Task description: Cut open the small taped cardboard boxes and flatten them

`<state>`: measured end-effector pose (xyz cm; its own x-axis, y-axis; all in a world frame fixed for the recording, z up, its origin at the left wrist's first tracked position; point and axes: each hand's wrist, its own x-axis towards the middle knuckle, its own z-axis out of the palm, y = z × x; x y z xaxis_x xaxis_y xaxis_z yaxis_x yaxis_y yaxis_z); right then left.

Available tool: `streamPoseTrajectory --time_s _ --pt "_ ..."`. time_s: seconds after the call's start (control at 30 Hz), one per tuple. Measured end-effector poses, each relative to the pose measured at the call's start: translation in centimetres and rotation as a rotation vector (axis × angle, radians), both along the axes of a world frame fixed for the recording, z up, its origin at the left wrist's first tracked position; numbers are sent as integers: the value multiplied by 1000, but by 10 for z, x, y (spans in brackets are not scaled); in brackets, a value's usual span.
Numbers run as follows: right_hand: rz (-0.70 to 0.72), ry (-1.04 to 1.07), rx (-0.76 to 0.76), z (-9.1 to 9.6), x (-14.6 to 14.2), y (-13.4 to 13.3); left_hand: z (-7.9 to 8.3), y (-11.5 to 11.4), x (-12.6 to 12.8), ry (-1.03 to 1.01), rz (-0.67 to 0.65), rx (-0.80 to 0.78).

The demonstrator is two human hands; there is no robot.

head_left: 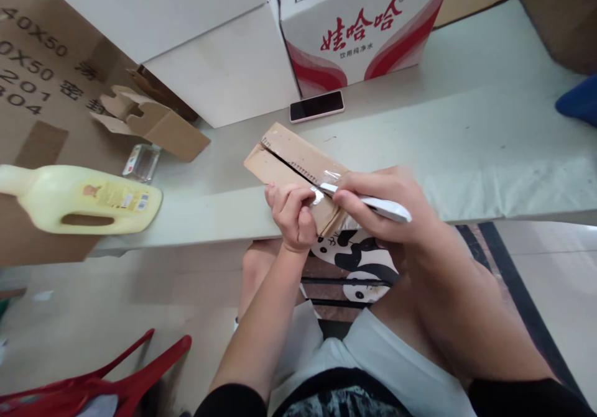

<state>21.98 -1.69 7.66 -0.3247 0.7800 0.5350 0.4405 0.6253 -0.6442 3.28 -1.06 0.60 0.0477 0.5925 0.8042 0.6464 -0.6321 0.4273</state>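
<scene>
A small brown cardboard box (298, 150), sealed with clear tape, lies tilted near the table's front edge. A dark slit runs along its top, and the tape beside it has a jagged edge. My left hand (293, 214) is closed on the near side of the box, fingers curled against the cardboard. In my right hand (389, 199) is a white utility knife (385, 208), its tip at the slit by the right end of the box. Part of the box's right end is hidden behind my right hand.
A pink-edged phone (317, 107) lies beyond the box, before a white and red carton (364, 38). To the left are an opened cardboard box (163, 125), a clear plastic case (142, 162) and a yellow bottle (93, 199) on its side. A blue object (578, 101) is at far right.
</scene>
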Motion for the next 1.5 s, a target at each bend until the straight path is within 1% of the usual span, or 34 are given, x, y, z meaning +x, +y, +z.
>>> streamPoseTrajectory --time_s 0.13,0.27,0.47,0.53,0.6,0.67,0.7,0.73,0.8,0.83,0.93,1.07,1.13,1.17,1.23,1.3,1.33,1.4,1.43,1.5 --pt "-40 30 -15 2 -1 -2 0 0 -1 30 16 1" --pt "-79 44 -24 7 1 -6 0 1 -1 9 6 31" --pt "-88 60 -26 10 1 -9 -1 1 0 -10 -3 33" --pt "-107 152 -18 10 4 -12 -1 1 -1 -18 -14 37" --pt "-152 326 -16 8 7 -15 -2 0 -2 -22 -29 30" --pt "-268 521 21 5 10 -14 -3 -1 -4 -17 -34 13" --pt "-340 586 49 2 12 -12 -3 -1 -5 -12 -33 10" --pt "-405 605 65 -2 13 -8 -3 -2 -6 -7 -30 9" --pt "-487 503 22 -12 16 3 -2 -4 -9 5 -22 11" --pt "-495 406 -44 -18 17 9 -2 -6 -12 13 -20 8" --pt "-471 90 -311 -37 19 26 1 -14 -25 46 -35 -20" --pt "-428 -256 -602 -57 16 35 -3 -32 -55 25 -53 -127" --pt "-436 -353 -689 -62 13 35 -8 -41 -68 -110 -23 -199" --pt "-442 -384 -705 -64 11 35 -9 -45 -73 -194 24 -238" --pt "-455 -429 -675 -64 9 35 -9 -50 -78 -417 79 -318" --pt "-428 -479 -638 -63 7 34 -4 -53 -79 -680 68 -429" --pt "-385 -510 -645 -62 6 34 0 -54 -80 -808 44 -501" --pt "-243 -568 -679 -61 4 32 9 -55 -83 -1011 17 -644" --pt "-155 -589 -686 -62 2 32 12 -56 -86 -1074 25 -708" --pt "-7 -588 -642 -67 -2 30 15 -55 -94 -1147 68 -804"
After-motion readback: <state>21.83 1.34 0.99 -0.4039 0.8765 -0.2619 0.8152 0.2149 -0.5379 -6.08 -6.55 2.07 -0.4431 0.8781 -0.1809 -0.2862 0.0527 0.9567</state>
